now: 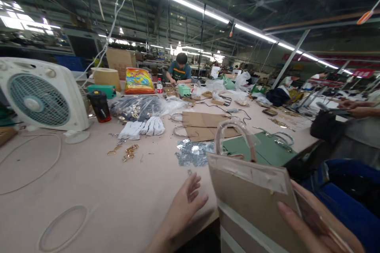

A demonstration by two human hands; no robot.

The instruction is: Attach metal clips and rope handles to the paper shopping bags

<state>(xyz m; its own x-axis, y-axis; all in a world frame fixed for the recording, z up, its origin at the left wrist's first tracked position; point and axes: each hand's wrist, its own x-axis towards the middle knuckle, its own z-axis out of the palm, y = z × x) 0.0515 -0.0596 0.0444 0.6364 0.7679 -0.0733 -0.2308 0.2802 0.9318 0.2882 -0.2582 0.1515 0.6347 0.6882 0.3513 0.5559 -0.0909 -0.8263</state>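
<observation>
Our right hand [304,231] grips the bag [252,189] between thumb and fingers, probably to steady it; our left hand [185,201] is empty, fingers loosely curled, the metal pieces [194,153] just beyond its fingertips, apparently laid within easy reach.

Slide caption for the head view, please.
Right hand holds a tan panel with a looped handle; left hand, loosely open, is near silver metal pieces on the table.

On my feed, the boxy beige bag [252,193] looks smooth and kinda matt, thin silver metal plates [194,157] super shiny, little gold-coloured metal fittings [130,151] glossy.
</observation>
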